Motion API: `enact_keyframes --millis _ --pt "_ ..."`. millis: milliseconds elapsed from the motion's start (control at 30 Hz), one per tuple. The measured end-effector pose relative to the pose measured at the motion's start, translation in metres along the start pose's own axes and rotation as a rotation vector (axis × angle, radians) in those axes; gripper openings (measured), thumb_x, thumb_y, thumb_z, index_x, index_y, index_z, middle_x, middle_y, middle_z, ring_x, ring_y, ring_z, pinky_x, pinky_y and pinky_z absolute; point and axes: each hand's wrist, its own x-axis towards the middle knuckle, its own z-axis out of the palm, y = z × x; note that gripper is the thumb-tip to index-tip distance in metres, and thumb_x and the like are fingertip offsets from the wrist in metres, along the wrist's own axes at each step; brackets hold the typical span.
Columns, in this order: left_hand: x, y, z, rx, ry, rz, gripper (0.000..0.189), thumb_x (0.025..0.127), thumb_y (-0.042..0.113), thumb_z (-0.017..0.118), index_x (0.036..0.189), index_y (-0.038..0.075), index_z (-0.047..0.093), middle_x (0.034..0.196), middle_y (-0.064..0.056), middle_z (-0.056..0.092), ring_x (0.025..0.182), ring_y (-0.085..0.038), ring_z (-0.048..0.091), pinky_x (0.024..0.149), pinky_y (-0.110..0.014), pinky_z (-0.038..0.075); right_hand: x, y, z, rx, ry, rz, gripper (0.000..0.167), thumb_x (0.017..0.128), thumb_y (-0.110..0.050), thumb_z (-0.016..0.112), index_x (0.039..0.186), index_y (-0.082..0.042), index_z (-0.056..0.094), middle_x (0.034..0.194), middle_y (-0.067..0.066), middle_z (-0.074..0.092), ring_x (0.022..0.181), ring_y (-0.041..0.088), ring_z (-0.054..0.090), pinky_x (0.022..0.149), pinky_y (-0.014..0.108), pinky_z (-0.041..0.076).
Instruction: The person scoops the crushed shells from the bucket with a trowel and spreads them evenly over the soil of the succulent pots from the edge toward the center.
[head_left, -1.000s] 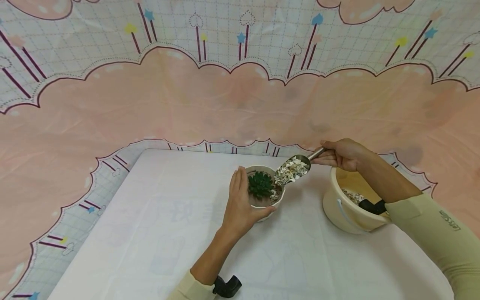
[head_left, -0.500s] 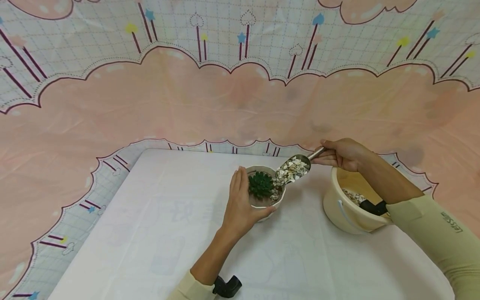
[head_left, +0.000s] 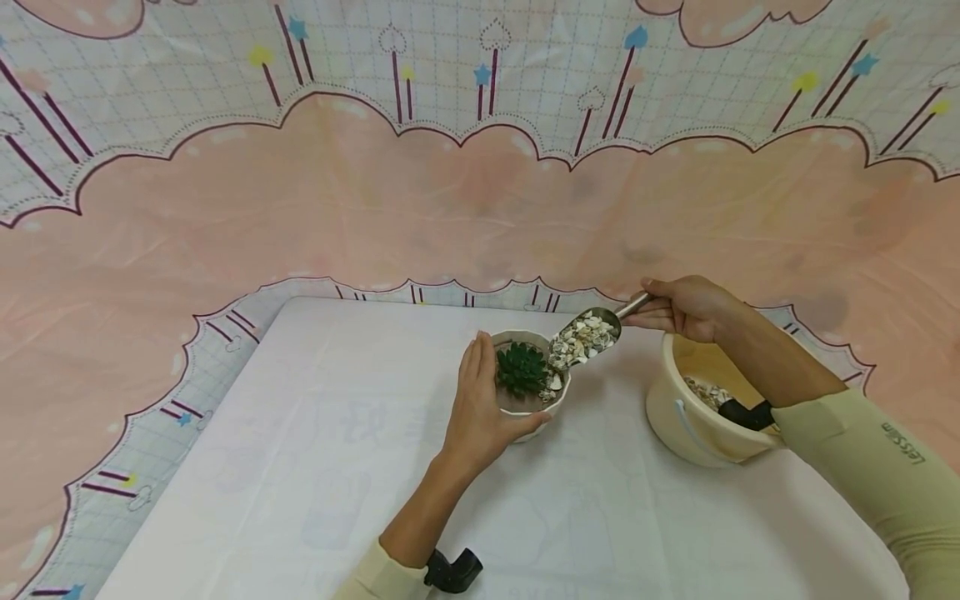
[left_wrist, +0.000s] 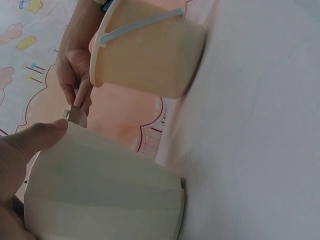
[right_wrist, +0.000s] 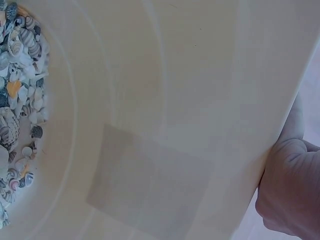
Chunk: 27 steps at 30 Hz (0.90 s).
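In the head view my left hand (head_left: 477,417) grips a white faceted flowerpot (head_left: 564,398), fingers along its left side and thumb at the near rim. A green succulent (head_left: 522,369) sits in the pot, with a few shells (head_left: 552,387) on the surface to its right. My right hand (head_left: 686,308) holds a metal scoop (head_left: 634,306) by its handle. Small seashells (head_left: 585,337) fill the scoop, whose tip tilts down over the pot's right rim. In the left wrist view the pot (left_wrist: 105,185) stands on the table, and the scoop is mostly hidden behind it.
A cream bucket (head_left: 675,425) with a pale blue handle (head_left: 693,433) stands right of the pot, under my right forearm. Many seashells (right_wrist: 20,75) lie at its bottom. The white table's (head_left: 315,467) back edge runs behind the pot, before a patterned pink cloth (head_left: 450,208).
Some shells have slid from the scoop's tip onto the surface to the right of the succulent. Both hands keep nearly the same place.
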Motion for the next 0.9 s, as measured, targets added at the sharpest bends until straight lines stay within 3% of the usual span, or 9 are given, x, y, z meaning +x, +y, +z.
enact_keyframes --millis 367,467,633,733,900 --pt "0.003 -0.005 -0.004 -0.028 -0.019 0.021 0.134 0.071 0.032 0.101 0.165 -0.005 0.014 0.172 -0.022 0.018 0.159 -0.035 0.016 0.123 -0.052 0.026 -0.001 0.001 0.001 0.013 0.010 -0.002 0.049 0.116 -0.025 0.039 0.097 0.004 0.074 0.095 0.023 0.077 0.087 0.029 0.079 0.089 0.034 0.059" --pt "0.004 -0.002 -0.005 -0.036 -0.025 0.000 0.134 0.071 0.031 0.101 0.166 -0.003 0.012 0.173 -0.021 0.014 0.160 -0.034 0.012 0.124 -0.052 0.025 -0.001 -0.001 0.001 0.020 0.015 -0.007 0.049 0.116 -0.024 0.039 0.097 0.004 0.073 0.094 0.023 0.077 0.087 0.029 0.079 0.089 0.034 0.059" --pt "0.000 0.007 -0.002 -0.031 -0.008 -0.094 0.141 0.071 0.038 0.101 0.167 -0.002 0.005 0.174 -0.021 0.006 0.160 -0.037 0.004 0.122 -0.055 0.027 0.001 -0.002 -0.001 0.040 0.018 -0.008 0.047 0.116 -0.022 0.038 0.095 0.004 0.072 0.093 0.025 0.076 0.087 0.031 0.079 0.089 0.035 0.059" --pt "-0.003 0.010 0.001 -0.018 0.013 -0.133 0.144 0.070 0.041 0.100 0.167 -0.003 0.003 0.173 -0.023 0.007 0.159 -0.039 0.009 0.120 -0.055 0.030 0.001 -0.002 -0.001 0.039 0.015 -0.013 0.047 0.116 -0.022 0.038 0.095 0.004 0.071 0.092 0.026 0.076 0.086 0.031 0.079 0.089 0.035 0.059" --pt "-0.003 0.008 0.004 -0.021 0.041 -0.124 0.140 0.071 0.039 0.100 0.167 -0.003 0.007 0.171 -0.025 0.016 0.155 -0.040 0.023 0.118 -0.055 0.035 0.000 -0.001 -0.002 0.011 0.011 -0.023 0.049 0.117 -0.021 0.036 0.097 0.005 0.071 0.092 0.025 0.076 0.087 0.030 0.079 0.088 0.034 0.059"
